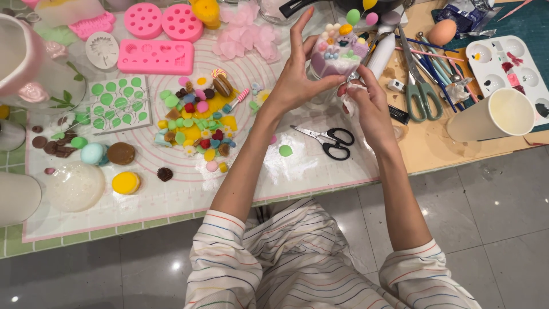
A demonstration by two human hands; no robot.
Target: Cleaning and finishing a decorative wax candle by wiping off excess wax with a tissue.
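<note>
Grey floor tiles show below the tabletop (434, 151), whose near edge runs just past my knees; a white and pink craft mat (171, 194) covers most of its left part. Toward the right edge a pale paper cup (492, 114) lies tipped on its side, mouth facing me, beside a white paint palette (503, 63). Pink silicone moulds (155, 56) sit along the far edge of the mat, and a heap of small coloured candy charms (197, 123) fills its middle. Black-handled scissors (329, 139) lie on the mat's right part, directly below my wrists, blades pointing left.

I hold the decorated cup (337, 52) up over the far middle of the tabletop, upright, its long axis vertical and its top piled with tiny sweets and ball picks. My left hand (297, 77) wraps it from the left, fingers spread and curled round its side, index finger raised. My right hand (366, 94) comes from below and to the right, fingers pinched narrow on a small white piece (353, 87) at the cup's lower right edge. Both hands are touching the cup; the left carries it, the right is the working one.
</note>
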